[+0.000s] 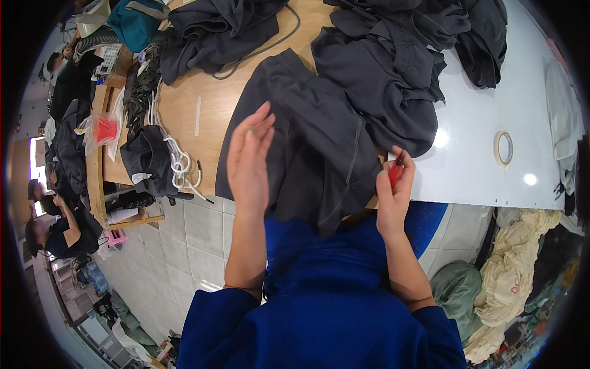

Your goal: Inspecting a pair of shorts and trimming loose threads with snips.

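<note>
Dark grey elastic-waist trousers (319,111) lie bunched on the wooden table in front of me, with a pale seam line on the near part and the lower end hanging over the front edge. My left hand (251,161) is open above their left side, fingers stretched, holding nothing. At their right edge, my right hand (396,195) is closed around a small red tool with a black end (396,172). Its working tip is too small to make out. Another dark garment (393,92) lies crumpled just beyond, partly under the first.
More dark garments (215,37) are heaped at the back. To the right is a white tabletop (473,147) with a tape roll (504,149). White cords (178,160) hang at the left table edge. Cream cloth (513,264) is piled low right. Other people (58,224) sit far left.
</note>
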`<state>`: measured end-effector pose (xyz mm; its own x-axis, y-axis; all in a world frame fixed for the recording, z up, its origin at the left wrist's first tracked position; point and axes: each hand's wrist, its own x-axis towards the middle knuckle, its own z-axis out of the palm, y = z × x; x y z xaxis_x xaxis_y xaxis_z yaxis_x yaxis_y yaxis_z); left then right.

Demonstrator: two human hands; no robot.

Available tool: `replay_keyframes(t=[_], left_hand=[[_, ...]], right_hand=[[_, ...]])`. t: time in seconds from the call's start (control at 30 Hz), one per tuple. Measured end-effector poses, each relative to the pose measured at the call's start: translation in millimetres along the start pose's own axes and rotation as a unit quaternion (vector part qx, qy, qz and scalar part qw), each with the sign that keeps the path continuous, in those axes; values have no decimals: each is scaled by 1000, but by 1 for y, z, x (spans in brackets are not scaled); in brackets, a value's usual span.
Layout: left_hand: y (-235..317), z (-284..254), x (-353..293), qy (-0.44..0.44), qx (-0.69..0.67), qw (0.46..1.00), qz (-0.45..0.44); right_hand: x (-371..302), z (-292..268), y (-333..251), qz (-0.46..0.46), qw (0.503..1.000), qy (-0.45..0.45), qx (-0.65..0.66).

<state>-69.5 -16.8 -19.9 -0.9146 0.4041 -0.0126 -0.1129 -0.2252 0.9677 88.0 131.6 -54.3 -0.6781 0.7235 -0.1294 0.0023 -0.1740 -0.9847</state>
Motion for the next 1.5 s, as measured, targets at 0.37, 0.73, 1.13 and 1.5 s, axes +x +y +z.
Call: replay_keyframes(t=[0.37, 0.73, 1.13, 1.5], left_hand=[[-7, -35, -47, -176, 507, 844, 23], [-6, 39, -39, -223, 227, 948, 24], [-6, 39, -53, -147, 9, 982, -117], [-4, 39, -50, -165, 9, 983, -83]], right_hand=[[-2, -10, 7, 28, 989, -109, -91], [-3, 8, -37, 130, 961, -141, 198], [-14, -6, -50, -230, 942, -75, -232], [-10, -4, -53, -331, 875, -15, -354]])
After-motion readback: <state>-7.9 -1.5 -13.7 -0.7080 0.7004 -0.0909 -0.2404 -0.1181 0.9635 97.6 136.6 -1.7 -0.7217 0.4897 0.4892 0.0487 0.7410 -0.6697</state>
